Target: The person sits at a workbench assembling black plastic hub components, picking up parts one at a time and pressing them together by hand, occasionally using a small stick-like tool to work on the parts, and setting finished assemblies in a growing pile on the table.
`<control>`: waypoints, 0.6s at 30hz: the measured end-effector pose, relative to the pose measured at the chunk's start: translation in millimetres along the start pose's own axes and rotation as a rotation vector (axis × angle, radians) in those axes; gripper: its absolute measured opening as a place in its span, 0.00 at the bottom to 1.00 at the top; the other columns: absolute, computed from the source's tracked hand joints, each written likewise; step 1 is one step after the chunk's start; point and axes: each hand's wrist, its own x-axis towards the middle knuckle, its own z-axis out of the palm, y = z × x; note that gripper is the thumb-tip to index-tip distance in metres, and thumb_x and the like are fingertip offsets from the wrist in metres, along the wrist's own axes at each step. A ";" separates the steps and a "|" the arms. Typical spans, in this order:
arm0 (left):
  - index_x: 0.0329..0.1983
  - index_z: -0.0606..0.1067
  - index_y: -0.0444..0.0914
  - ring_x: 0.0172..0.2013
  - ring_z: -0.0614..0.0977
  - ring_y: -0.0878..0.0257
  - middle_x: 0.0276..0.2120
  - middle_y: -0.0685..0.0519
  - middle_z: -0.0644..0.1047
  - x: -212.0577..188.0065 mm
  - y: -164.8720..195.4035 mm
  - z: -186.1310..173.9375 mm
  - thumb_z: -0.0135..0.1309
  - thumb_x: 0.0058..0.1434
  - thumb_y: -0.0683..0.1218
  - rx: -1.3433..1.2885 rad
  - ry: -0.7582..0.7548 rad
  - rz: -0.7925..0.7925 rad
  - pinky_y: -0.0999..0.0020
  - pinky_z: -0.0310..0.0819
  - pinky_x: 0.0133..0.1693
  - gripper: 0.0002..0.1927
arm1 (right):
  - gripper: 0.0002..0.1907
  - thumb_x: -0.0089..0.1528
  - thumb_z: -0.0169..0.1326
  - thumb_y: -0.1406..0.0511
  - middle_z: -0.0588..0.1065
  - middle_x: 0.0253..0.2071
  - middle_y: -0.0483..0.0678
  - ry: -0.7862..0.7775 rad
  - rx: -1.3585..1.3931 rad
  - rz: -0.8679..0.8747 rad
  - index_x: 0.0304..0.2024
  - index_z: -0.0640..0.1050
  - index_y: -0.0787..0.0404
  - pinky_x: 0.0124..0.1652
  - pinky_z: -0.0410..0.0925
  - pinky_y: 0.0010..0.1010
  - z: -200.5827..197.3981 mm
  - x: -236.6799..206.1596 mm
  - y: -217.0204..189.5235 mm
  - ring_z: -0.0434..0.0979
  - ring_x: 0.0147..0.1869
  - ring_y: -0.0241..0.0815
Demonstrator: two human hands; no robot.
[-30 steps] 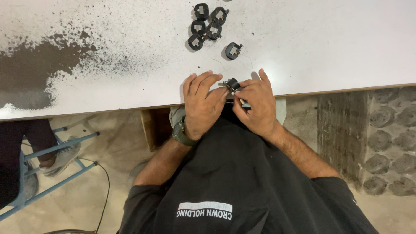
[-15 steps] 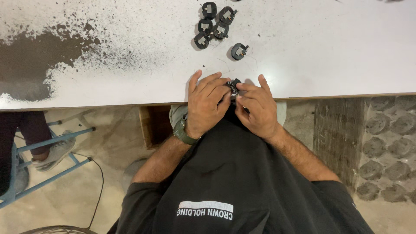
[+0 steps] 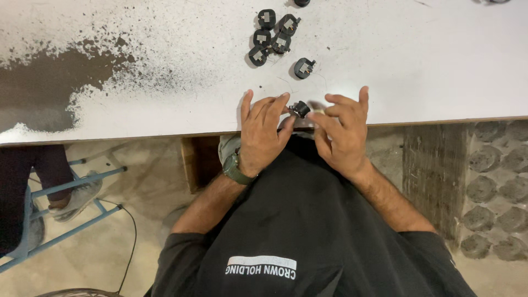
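We see the left hand (image 3: 263,135) pinching a small black part (image 3: 300,108) at the counter (image 3: 418,60) edge, close for fingertip work; the right hand (image 3: 341,132) hovers beside it, fingers loose, maybe pinching something blurred, can't tell. Five similar black parts (image 3: 274,34) lie grouped further up the counter.

My left hand (image 3: 263,135) pinches a small black round plastic part (image 3: 301,108) at the edge of the white paint-worn worktop (image 3: 429,66). My right hand (image 3: 341,135) hovers beside it, fingers spread. Five similar black parts (image 3: 275,36) lie farther back.
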 end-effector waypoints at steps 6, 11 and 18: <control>0.59 0.75 0.34 0.46 0.77 0.56 0.40 0.50 0.75 0.7 0.7 0.4 0.64 0.64 0.39 0.112 0.028 0.058 0.48 0.63 0.69 0.21 | 0.19 0.57 0.70 0.63 0.71 0.47 0.49 -0.084 -0.082 0.084 0.49 0.81 0.60 0.74 0.37 0.64 8.4 9.6 1.1 0.68 0.66 0.54; 0.46 0.77 0.39 0.54 0.77 0.54 0.47 0.51 0.74 3.5 2.1 -9.8 0.66 0.61 0.40 0.147 0.032 0.096 0.45 0.61 0.68 0.12 | 0.17 0.57 0.70 0.64 0.72 0.46 0.47 -0.086 -0.080 0.065 0.47 0.82 0.59 0.75 0.37 0.65 10.3 9.2 5.6 0.69 0.66 0.52; 0.43 0.77 0.38 0.61 0.75 0.52 0.54 0.50 0.73 12.4 4.8 -14.5 0.65 0.60 0.39 0.192 0.007 0.160 0.43 0.61 0.68 0.10 | 0.17 0.55 0.71 0.63 0.71 0.45 0.48 -0.075 -0.057 0.082 0.44 0.82 0.59 0.74 0.39 0.68 10.1 8.3 7.6 0.69 0.63 0.52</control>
